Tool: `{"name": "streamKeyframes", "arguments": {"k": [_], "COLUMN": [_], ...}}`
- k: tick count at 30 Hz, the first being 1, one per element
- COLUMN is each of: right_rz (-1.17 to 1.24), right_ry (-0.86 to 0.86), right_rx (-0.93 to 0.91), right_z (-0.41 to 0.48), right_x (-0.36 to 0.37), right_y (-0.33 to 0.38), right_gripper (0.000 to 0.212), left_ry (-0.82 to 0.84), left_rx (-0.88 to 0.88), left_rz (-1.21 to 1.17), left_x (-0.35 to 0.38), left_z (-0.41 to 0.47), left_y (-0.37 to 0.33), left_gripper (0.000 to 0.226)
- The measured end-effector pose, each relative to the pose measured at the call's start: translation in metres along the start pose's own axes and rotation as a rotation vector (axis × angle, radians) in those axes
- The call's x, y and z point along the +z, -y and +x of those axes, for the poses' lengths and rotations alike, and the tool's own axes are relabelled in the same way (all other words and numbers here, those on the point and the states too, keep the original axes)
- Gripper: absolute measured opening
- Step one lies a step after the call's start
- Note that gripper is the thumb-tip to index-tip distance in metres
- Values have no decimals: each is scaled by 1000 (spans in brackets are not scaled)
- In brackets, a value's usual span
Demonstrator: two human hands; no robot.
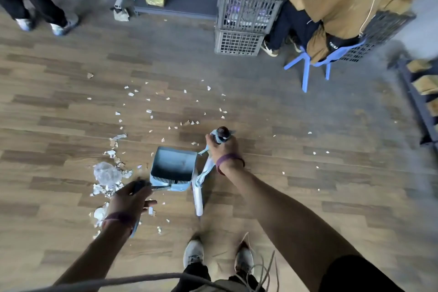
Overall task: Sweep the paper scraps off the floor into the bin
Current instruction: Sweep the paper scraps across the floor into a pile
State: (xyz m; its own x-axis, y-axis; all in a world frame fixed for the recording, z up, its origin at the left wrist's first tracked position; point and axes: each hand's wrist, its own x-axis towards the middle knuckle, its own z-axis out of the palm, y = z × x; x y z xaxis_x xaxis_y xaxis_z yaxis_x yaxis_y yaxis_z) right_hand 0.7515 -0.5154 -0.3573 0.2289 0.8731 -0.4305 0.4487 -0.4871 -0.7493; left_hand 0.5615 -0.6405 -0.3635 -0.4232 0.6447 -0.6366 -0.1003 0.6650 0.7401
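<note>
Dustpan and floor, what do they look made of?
Dustpan: probably moulded plastic, pale blue and matte, with thin even walls and a comb-toothed edge. Floor: wood-look planks, likely laminate or vinyl, judging by the staggered seams, repeating grain and soft sheen. Real wood can't be ruled out.

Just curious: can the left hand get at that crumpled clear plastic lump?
Probably yes: the left hand is close beside the crumpled clear plastic lump, nothing between, but it grips a dark handle.
</note>
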Motion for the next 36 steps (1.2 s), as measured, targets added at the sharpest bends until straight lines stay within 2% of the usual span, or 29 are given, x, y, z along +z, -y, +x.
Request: {"name": "streamKeyframes", "arguments": {"k": [4,9,13,24,30,36], "right_rz": [-22,-79,-202,-328,-313,-307], "right_ry": [-104,-220,-236,-211,-243,-180], "right_rx": [8,72,65,150,224,280], "right_z": [18,54,99,269,338,382], "right_x": [-79,-189,-280,-527,-595,-591], "right_y": [-10,-52,-100,-200,-226,-250], "right_gripper": [24,31,33,41,46,46], "left_ry": [145,306,380,376,353,361], "left_rx": [18,32,29,-49,-76,-98], "left_rz": [-20,-26,-5,62,99,131], "left_x": [65,171,266,534,618,654], "left_z": [-8,-22,-33,-62,-54,-34], "left_y": [-18,-39,-48,-80,-100,-100], "left_gripper": [16,17,16,18,13,12]}}
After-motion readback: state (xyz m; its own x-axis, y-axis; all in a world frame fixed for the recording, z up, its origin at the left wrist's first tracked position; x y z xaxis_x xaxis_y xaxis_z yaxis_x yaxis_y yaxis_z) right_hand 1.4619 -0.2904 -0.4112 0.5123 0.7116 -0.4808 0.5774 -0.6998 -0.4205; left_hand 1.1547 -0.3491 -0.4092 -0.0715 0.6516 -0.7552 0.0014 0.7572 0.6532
